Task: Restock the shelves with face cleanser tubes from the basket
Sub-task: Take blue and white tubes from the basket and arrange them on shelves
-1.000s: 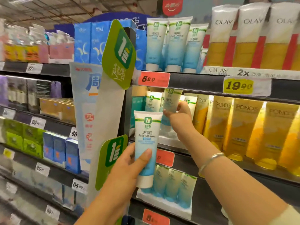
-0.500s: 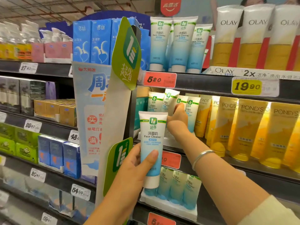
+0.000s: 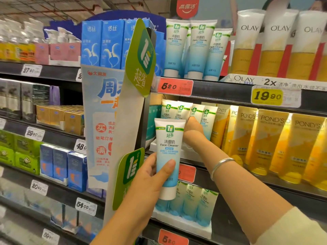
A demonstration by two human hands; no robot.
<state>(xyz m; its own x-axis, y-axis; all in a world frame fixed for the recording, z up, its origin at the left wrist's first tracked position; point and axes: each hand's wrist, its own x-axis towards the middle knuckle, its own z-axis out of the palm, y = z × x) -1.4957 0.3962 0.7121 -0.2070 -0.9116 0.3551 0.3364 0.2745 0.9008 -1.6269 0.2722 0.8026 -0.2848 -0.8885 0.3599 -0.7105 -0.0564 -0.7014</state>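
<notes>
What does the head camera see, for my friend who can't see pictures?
The left hand grips a white and blue plastic cleanser tube while the right hand reaches among matching tubes on the dark middle shelf.

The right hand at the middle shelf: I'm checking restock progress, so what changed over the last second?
The right hand pushed its tube back among the shelved face cleanser tubes; whether it let go is hidden. The left hand still grips its upright tube.

One head-worn wide-angle view looks forward from just in front of the store shelves (image 3: 221, 92) — close enough that both forearms reach in from the bottom edge — with the shelf rows bending toward the edges.
</notes>
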